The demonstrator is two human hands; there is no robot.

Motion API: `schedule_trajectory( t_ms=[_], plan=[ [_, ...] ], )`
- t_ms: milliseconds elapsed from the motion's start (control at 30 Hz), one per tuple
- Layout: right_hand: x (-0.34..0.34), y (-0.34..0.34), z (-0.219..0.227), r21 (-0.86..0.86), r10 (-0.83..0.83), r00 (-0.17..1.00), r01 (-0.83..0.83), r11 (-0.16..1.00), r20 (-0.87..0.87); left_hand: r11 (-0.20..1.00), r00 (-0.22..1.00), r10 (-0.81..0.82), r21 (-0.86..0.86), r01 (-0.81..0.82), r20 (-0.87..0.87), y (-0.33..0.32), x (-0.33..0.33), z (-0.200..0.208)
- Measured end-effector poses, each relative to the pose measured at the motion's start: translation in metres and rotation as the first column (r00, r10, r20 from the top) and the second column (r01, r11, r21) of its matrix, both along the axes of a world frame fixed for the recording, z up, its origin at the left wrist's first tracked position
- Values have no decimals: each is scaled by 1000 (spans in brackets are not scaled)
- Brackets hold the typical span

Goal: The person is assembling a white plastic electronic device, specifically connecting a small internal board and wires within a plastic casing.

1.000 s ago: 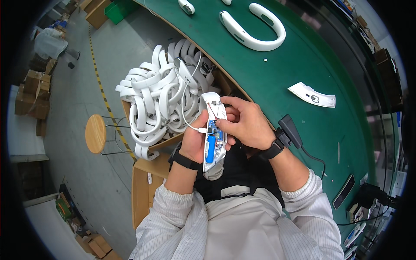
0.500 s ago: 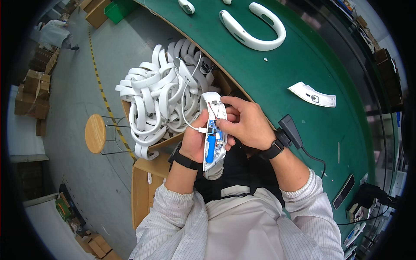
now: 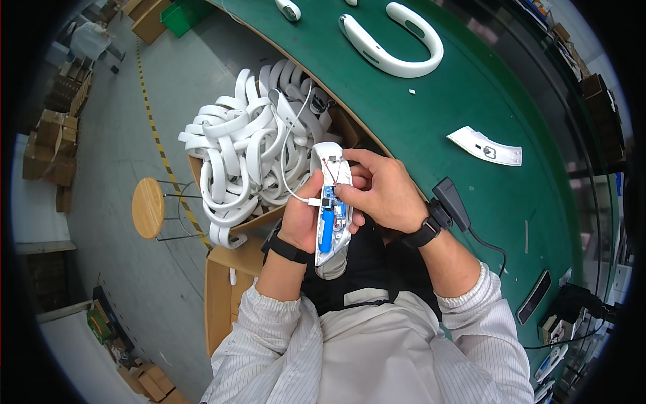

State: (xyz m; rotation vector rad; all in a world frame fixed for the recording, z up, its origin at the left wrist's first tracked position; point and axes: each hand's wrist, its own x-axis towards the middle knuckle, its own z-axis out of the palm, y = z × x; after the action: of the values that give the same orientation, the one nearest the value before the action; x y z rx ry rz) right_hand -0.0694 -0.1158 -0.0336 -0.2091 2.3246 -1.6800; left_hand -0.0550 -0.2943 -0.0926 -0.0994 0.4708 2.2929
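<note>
Cradling an uncovered white housing from its left side and below, the left hand is curled round it, thumb along the edge. The right hand closes on the opposite side, thumb tip at the circuit board and index finger near the upper edge; whether the thumb presses or merely steadies, I cannot tell. Both hands are part-closed, sharing this one piece above the lap, between the counter and the carton.

Compared with a second ago, the hands and the housing have hardly shifted; only the distant person has clearly moved. That suggests a steady hold in the work rather than a change of grip.

The housing's long axis runs away from the body, its rounded end pointing outward and its tapering end back toward the lap, with the exposed side facing up. A blue cylinder lies lengthwise in the nearer half. A white plug meets the left edge side-on, its cable looping up over the white bands heaped in the carton.

Farther right, a curved cover lies on the counter, with a U-shaped band beyond it and a phone nearer.
</note>
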Motion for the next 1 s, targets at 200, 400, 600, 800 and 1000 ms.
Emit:
schedule_trajectory(
  t_ms=[200,400,600,800,1000],
  plan=[
    [0,0,1,2,2,1000,-2,1000,8,1000,1000,10,-10,-10,-11,0,0,1],
    [0,-1,-2,1,-19,999,19,1000,-38,1000,1000,7,-6,-7,4,0,0,-1],
    [0,0,-8,-26,-46,996,44,999,-82,1000,1000,13,3,-13,4,2,-1,1],
    [1,-2,-4,-27,-43,996,41,999,-75,1000,1000,10,-2,-10,6,0,0,-3],
    [1,-3,-6,-24,-43,995,41,999,-88,1000,1000,8,22,-8,-3,-1,0,-4]
  ],
)
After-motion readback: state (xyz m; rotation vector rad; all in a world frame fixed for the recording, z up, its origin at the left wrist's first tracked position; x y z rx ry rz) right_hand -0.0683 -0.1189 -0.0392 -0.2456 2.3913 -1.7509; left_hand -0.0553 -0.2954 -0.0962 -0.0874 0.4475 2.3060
